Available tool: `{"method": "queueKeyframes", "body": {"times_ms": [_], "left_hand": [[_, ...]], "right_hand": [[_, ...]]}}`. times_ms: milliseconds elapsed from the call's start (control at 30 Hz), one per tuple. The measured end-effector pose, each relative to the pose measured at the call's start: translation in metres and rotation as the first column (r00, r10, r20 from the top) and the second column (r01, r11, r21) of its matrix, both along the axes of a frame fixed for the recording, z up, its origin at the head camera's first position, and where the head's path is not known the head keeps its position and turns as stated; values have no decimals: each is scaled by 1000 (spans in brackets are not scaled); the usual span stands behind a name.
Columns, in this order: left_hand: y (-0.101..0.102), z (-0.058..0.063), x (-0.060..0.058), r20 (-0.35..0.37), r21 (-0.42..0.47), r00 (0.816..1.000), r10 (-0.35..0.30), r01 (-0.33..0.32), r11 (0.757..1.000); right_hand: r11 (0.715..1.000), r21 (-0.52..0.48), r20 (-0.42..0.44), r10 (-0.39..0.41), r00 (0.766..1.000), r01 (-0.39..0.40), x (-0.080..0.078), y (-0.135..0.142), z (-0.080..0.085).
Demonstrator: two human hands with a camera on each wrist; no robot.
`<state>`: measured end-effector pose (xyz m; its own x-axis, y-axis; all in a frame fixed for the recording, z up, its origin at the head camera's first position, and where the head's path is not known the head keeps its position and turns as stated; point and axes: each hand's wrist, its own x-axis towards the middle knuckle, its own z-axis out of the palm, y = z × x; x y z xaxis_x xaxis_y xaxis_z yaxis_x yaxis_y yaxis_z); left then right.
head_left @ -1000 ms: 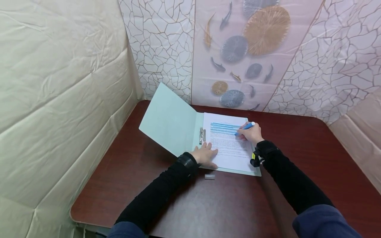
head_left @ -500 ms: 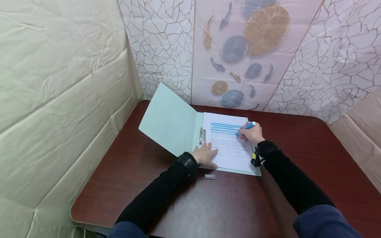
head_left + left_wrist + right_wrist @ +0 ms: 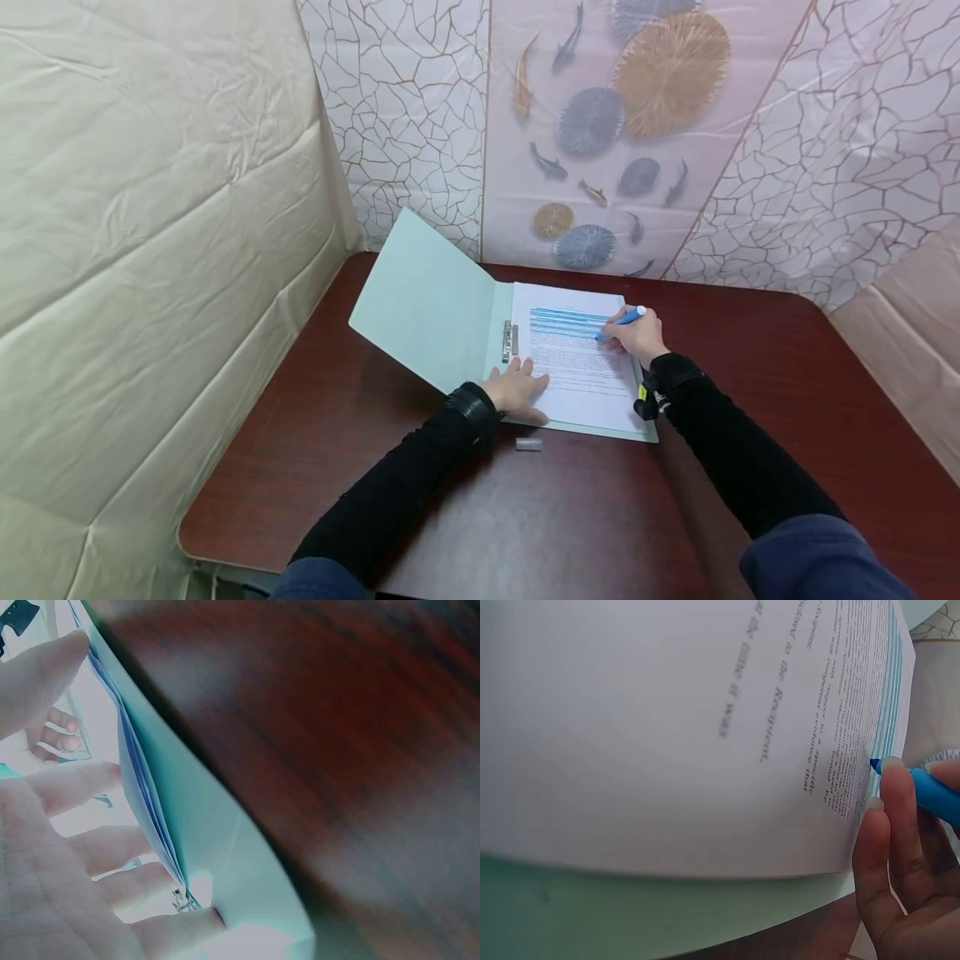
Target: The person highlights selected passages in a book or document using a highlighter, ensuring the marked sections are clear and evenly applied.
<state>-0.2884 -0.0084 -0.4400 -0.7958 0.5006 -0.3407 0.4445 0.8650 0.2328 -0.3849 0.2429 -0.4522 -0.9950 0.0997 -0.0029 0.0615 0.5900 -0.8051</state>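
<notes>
A pale green folder [image 3: 431,308] lies opened on the table, its cover tilted up on the left. Printed sheets [image 3: 577,400] sit in its right side beside a metal clip [image 3: 507,342], and blue highlighted lines run across the upper text. My right hand [image 3: 636,335] pinches a blue highlighter [image 3: 628,317]; in the right wrist view the highlighter's tip [image 3: 875,763] is at the text lines. My left hand [image 3: 515,390] rests with spread fingers on the lower left of the sheets, and in the left wrist view its fingers [image 3: 112,847] reach over the paper toward the clip.
A small grey, translucent piece [image 3: 528,445] lies on the dark wooden table [image 3: 585,517] just in front of the folder. Behind the table hangs a patterned backdrop [image 3: 585,150]. A cream cloth wall [image 3: 150,250] stands along the left.
The right hand and highlighter have shifted slightly to the right along a text line. The left hand and folder have stayed in place.
</notes>
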Motion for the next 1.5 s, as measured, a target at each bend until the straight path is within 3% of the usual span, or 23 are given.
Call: {"method": "queueKeyframes", "body": {"times_ms": [1500], "left_hand": [[0, -3, -3, -3, -1, 1000, -6, 6, 1000]], "right_hand": [[1000, -12, 8, -5, 1000, 5, 3, 10, 2]]}}
